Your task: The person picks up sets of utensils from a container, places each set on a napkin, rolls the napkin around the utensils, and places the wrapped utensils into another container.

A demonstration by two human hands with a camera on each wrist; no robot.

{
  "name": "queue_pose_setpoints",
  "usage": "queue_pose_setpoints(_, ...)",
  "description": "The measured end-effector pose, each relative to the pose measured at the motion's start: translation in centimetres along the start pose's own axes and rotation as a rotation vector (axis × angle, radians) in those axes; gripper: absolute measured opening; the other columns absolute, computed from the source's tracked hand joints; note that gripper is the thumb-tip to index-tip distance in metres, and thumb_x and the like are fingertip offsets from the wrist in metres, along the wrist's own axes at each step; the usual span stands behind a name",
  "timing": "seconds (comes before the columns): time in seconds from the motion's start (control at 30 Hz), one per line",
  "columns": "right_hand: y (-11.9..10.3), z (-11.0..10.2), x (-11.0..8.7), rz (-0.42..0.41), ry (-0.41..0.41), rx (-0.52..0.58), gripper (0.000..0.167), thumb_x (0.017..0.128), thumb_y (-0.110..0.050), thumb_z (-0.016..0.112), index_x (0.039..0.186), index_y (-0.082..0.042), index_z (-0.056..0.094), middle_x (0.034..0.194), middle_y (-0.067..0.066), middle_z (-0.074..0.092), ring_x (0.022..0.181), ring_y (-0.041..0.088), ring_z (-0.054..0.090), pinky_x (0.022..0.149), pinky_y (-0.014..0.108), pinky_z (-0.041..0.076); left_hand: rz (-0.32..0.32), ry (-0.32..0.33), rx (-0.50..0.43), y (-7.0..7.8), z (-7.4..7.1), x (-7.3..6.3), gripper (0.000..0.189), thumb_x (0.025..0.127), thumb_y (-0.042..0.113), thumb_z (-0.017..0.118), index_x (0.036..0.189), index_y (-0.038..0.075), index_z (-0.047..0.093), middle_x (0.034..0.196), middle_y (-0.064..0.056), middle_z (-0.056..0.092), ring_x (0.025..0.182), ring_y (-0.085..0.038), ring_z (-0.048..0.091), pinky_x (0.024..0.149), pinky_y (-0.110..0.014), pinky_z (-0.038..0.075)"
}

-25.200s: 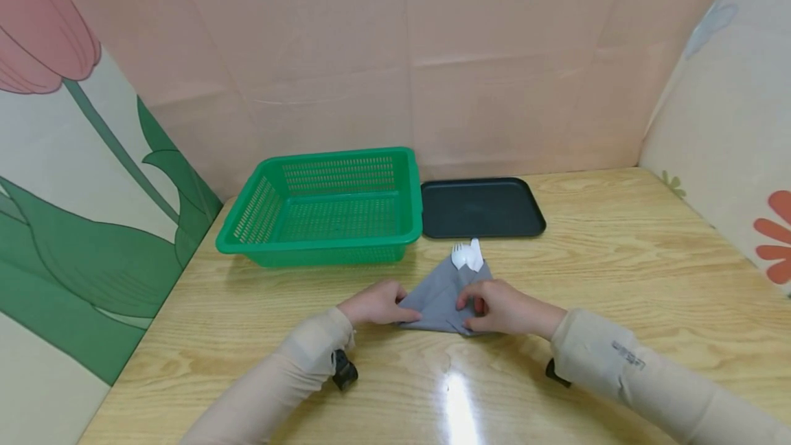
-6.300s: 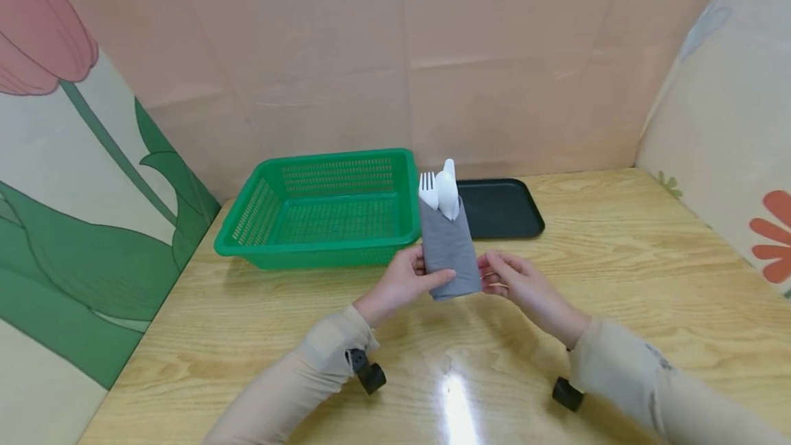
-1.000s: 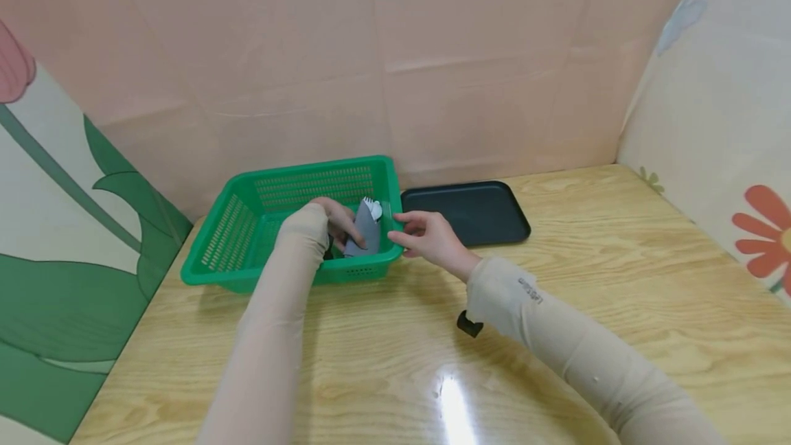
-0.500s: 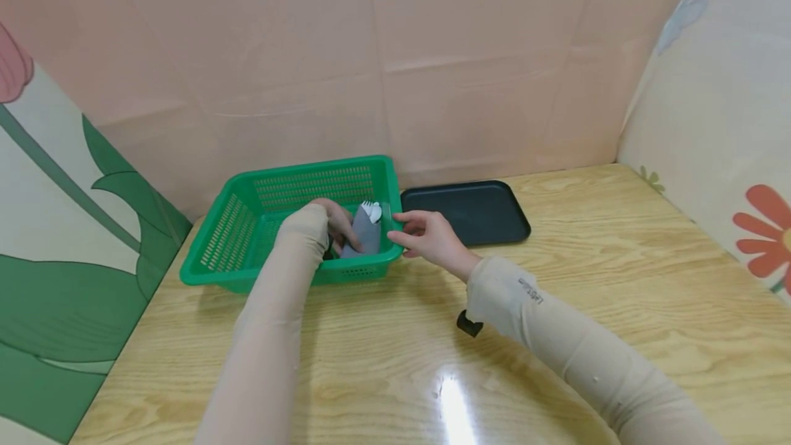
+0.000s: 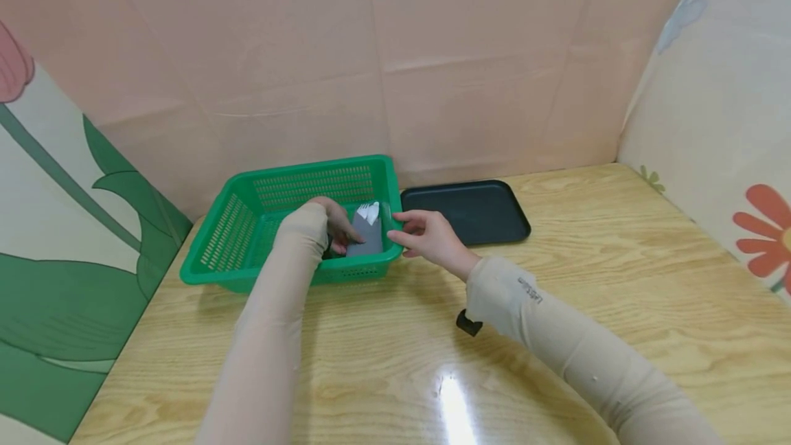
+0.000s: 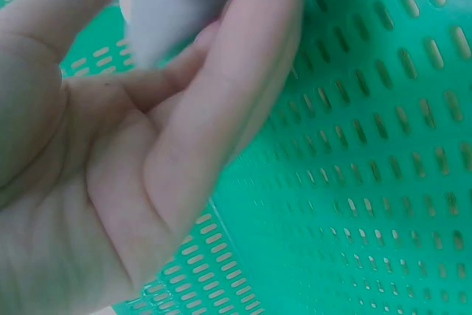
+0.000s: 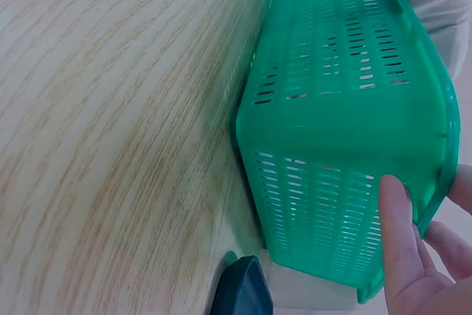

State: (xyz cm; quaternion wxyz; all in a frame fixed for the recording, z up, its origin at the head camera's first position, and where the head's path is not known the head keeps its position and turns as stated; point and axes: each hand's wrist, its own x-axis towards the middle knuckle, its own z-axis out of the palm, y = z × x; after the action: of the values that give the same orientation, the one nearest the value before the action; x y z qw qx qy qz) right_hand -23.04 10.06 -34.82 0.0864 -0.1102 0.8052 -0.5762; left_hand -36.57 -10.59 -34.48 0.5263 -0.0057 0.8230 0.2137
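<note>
A folded grey napkin pouch point(image 5: 369, 239) lies low in the right end of the green plastic basket point(image 5: 247, 275). White cutlery point(image 5: 369, 211), with fork tines showing, sticks out of its far end. My left hand point(image 5: 336, 225) reaches into the basket and holds the pouch by its left side. In the left wrist view the fingers point(image 6: 236, 71) press on the grey napkin point(image 6: 177, 5), blurred at the top. My right hand point(image 5: 429, 235) grips the basket's right rim. The right wrist view has one finger point(image 7: 396, 212) along the outer wall and others over the rim.
A dark rectangular tray point(image 5: 472, 218) lies on the wooden table point(image 5: 395, 349), right of the basket behind my right hand. A pink sheet point(image 5: 296, 53) hangs behind the table, and flower-printed panels point(image 5: 55, 335) stand at both sides.
Earlier the napkin was folded round the cutlery on the table, then lifted as a finished pouch. It is in the basket now, and over the last second it has tipped down flatter.
</note>
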Motion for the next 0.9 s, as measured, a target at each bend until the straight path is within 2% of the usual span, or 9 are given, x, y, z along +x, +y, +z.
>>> queue_pose_setpoints(0.1, 0.1, 0.0, 0.0, -0.006, 0.0, -0.001, 0.044, 0.088, -0.018, 0.064, 0.131, -0.009, 0.053, 0.099, 0.014, 0.062, 0.075, 0.011, 0.063, 0.079, 0.045, 0.055, 0.015, 0.01, -0.045, -0.1, 0.0, -0.1, 0.042, 0.094, 0.024, 0.054, 0.123, -0.005, 0.046, 0.122, -0.02, 0.058, 0.069, -0.008, 0.066, 0.069, -0.016, 0.051)
queue_pose_setpoints(0.17, 0.1, 0.0, 0.0, -0.01, 0.002, -0.001, 0.044, 0.088, -0.018, 0.064, 0.13, -0.009, 0.053, 0.099, 0.015, 0.062, 0.074, 0.01, 0.062, 0.078, 0.045, 0.055, 0.023, 0.009, -0.061, -0.2, -0.1, -0.1, 0.043, 0.094, 0.021, 0.053, 0.126, -0.007, 0.044, 0.129, -0.022, 0.055, 0.071, -0.009, 0.067, 0.07, -0.017, 0.052)
queue_pose_setpoints(0.4, 0.1, 0.1, 0.1, -0.012, 0.001, -0.001, 0.044, 0.088, -0.018, 0.064, 0.13, -0.009, 0.053, 0.099, 0.015, 0.062, 0.074, 0.01, 0.063, 0.079, 0.045, 0.055, 0.034, 0.017, -0.066, -0.4, -0.2, 0.1, 0.034, 0.094, 0.018, 0.053, 0.118, -0.006, 0.051, 0.11, -0.015, 0.064, 0.074, -0.01, 0.067, 0.073, -0.017, 0.052)
queue_pose_setpoints(0.53, 0.0, 0.1, 0.0, -0.014, 0.005, -0.006, 0.044, 0.088, -0.018, 0.064, 0.13, -0.009, 0.053, 0.097, 0.015, 0.062, 0.073, 0.01, 0.063, 0.078, 0.046, 0.055, 0.023, 0.045, -0.054, -0.2, 0.0, -0.4, 0.035, 0.093, 0.017, 0.055, 0.119, -0.005, 0.051, 0.113, -0.016, 0.064, 0.072, -0.009, 0.067, 0.074, -0.018, 0.052)
queue_pose_setpoints(0.7, -0.1, 0.1, -0.1, -0.018, -0.004, -0.007, 0.045, 0.089, -0.018, 0.063, 0.131, -0.008, 0.052, 0.096, 0.013, 0.062, 0.073, 0.01, 0.063, 0.079, 0.045, 0.055, 0.003, 0.068, 0.056, 0.6, 0.4, -1.6, 0.053, 0.094, 0.025, 0.053, 0.133, -0.007, 0.037, 0.126, -0.021, 0.058, 0.076, -0.011, 0.067, 0.081, -0.021, 0.051)
queue_pose_setpoints(0.8, -0.1, 0.0, -0.1, -0.018, -0.004, -0.005, 0.045, 0.089, -0.018, 0.063, 0.131, -0.008, 0.052, 0.094, 0.012, 0.062, 0.072, 0.009, 0.062, 0.079, 0.046, 0.055, 0.013, 0.108, 0.172, 1.1, 0.3, -2.6, 0.062, 0.096, 0.032, 0.048, 0.141, -0.004, 0.027, 0.128, -0.022, 0.057, 0.092, -0.016, 0.067, 0.092, -0.027, 0.049)
queue_pose_setpoints(0.9, 0.1, 0.0, -0.1, -0.015, -0.002, -0.007, 0.045, 0.089, -0.018, 0.063, 0.131, -0.009, 0.052, 0.093, 0.011, 0.062, 0.072, 0.01, 0.063, 0.079, 0.046, 0.055, 0.039, 0.187, 0.242, 1.5, 0.1, -3.8, 0.067, 0.097, 0.037, 0.045, 0.147, 0.002, 0.019, 0.131, -0.021, 0.055, 0.111, -0.023, 0.062, 0.101, -0.035, 0.044)
